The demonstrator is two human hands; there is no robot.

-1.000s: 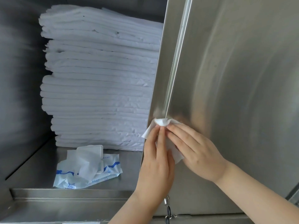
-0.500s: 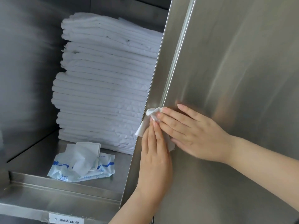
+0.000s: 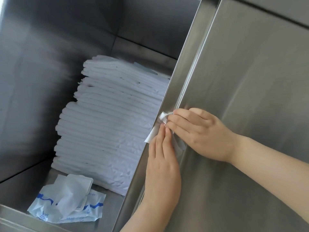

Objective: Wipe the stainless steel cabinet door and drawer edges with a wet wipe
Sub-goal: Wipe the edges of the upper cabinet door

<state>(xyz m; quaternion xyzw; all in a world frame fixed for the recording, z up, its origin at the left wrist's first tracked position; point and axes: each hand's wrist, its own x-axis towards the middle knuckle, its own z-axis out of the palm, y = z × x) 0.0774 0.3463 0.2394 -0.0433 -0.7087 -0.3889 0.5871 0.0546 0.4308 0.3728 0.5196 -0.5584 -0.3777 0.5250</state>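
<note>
**Two hands press a wet wipe on the door's edge**

At the far left, on the cabinet shelf (image 3: 112, 201), lies an opened pack of wipes (image 3: 66, 205) with its lid flap up and a sheet poking out. Just behind it stands a tall stack of folded white linen (image 3: 108, 131), close to the open door but apart from the hands.

Next comes the door edge (image 3: 173, 101), a narrow folded steel strip running up and to the right. The wet wipe (image 3: 163, 116) sits on it about halfway up. It is bunched at the top, and a loose corner hangs off the edge toward the linen.

The left hand (image 3: 163, 164) comes up from below with its fingers straight and together, pressing the wipe's lower part flat against the edge. The right hand (image 3: 200, 131) lies across the cabinet door (image 3: 250, 106) with its fingers stretched out and their tips on the bunched top. Its thumb is hidden, so I see no pinch, only pressure.

The wipe looks light, limp and damp. It will likely fold and creep under the fingers, so it is best held spread under flat fingertips and wrapped round the fold. The smooth steel should let it glide. The strip's corner looks narrow and hard, so light pressure there seems wise.
</note>
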